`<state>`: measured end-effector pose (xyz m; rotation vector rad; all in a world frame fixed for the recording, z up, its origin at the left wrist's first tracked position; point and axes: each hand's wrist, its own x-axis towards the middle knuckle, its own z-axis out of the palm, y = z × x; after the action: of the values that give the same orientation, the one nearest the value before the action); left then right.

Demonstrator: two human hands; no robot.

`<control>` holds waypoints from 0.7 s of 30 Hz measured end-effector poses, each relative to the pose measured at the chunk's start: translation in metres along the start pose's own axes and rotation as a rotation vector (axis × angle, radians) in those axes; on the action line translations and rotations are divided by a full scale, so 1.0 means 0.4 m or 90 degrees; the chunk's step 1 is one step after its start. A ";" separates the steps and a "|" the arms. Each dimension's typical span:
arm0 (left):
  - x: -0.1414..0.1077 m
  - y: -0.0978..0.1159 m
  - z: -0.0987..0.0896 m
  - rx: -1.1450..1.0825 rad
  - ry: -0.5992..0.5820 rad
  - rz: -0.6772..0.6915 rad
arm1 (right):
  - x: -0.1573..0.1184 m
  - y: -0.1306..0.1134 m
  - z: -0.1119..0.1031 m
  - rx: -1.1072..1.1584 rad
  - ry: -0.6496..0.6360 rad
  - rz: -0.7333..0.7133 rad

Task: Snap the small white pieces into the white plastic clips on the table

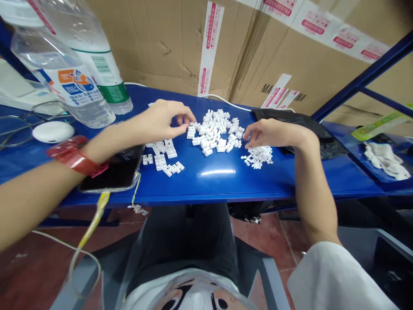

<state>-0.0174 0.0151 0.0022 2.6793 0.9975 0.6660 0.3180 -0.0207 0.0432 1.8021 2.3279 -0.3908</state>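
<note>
A heap of small white plastic connector pieces [213, 132] lies in the middle of the blue table top [209, 189]. My left hand [161, 122] hovers at the heap's left side, fingers curled and apart, with nothing visible in them. My right hand [269, 134] is at the heap's right side, its fingertips close to the pieces. Under it lies a smaller pile of white pieces [257, 157]. Short rows of joined white pieces [160, 158] stand left of the heap, below my left hand. A red wristband [75, 155] circles my left wrist.
A phone [112, 170] lies under my left forearm. Water bottles [64, 64] stand at the back left, beside a white round object [53, 131]. A black bag [300, 125] and a clear bag of white items [383, 159] lie right. Cardboard cartons [309, 56] stand behind the table.
</note>
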 end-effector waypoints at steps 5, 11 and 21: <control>-0.019 -0.127 -0.084 0.051 -0.204 -0.019 | 0.006 -0.012 0.012 -0.004 -0.030 0.020; -0.021 -0.228 -0.064 0.051 -0.220 0.061 | 0.009 -0.019 0.020 0.035 0.010 -0.038; -0.003 -0.132 -0.078 -0.051 -0.061 0.119 | 0.016 -0.035 0.022 0.208 0.248 -0.156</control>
<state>-0.0631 0.0548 0.0112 2.7272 0.6872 0.5919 0.3026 -0.0209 0.0345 1.8726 2.9180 -0.5186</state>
